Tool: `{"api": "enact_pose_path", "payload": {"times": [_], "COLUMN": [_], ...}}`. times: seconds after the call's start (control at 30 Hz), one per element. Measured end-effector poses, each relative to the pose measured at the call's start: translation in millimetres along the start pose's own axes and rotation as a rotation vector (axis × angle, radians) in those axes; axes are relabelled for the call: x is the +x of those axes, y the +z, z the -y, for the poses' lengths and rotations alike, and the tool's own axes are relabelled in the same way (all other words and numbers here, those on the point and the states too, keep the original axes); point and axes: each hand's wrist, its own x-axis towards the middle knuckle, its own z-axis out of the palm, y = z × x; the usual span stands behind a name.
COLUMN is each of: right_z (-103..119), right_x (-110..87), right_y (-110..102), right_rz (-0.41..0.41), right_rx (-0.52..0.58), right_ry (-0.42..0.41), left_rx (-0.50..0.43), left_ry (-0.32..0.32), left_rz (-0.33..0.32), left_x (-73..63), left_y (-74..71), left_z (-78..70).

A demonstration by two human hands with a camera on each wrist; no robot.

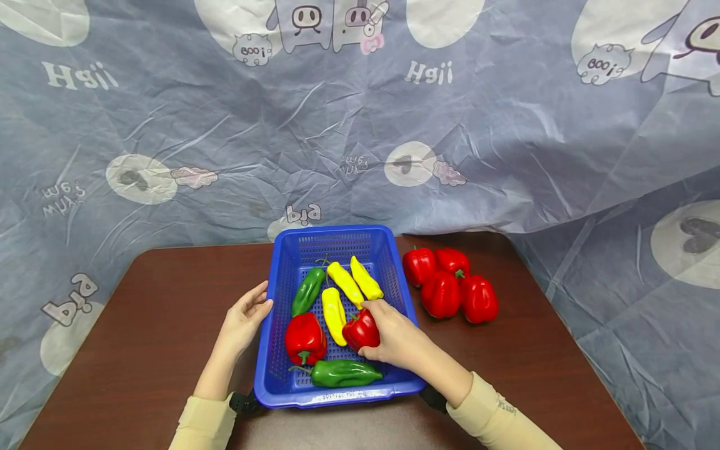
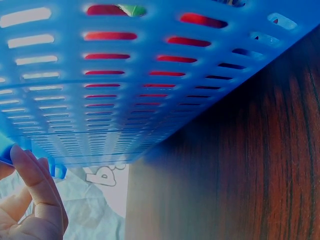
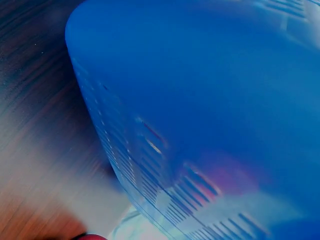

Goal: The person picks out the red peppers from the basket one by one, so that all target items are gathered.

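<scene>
A blue plastic basket stands on the table, its slotted side filling much of the left wrist view. My left hand pinches the basket's left rim; its fingers show at that edge. Inside the basket, my right hand grips a red bell pepper by its right side. Left of it lies another red bell pepper. A green pepper lies behind that one, and a second green pepper lies along the front. Three yellow peppers lie in the middle and back. The basket wall hides my right hand in the right wrist view.
Several red bell peppers sit grouped on the brown table to the right of the basket. A grey-blue printed cloth hangs behind the table and along its sides.
</scene>
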Motion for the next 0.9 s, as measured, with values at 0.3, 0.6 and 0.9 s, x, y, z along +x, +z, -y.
{"api": "enact_pose_path", "payload": {"times": [0.3, 0.6, 0.9], "right_z": [0, -3, -11], "right_x": [-0.5, -3.8, -11.3], "right_y": [-14, -30, -47], "right_rz": [-0.135, -0.244, -0.323], "right_rx": [0.123, 0.319, 0.504], "right_ry": [-0.006, 0.012, 0.067], "left_rx": [-0.002, 0.010, 0.008], "left_ry": [-0.005, -0.017, -0.014], "left_rz": [-0.005, -0.002, 0.001], "left_x": [-0.8, -1.6, -2.0], "left_y": [0.1, -0.4, -0.6], "left_z": [-0.6, -0.8, -0.3]}}
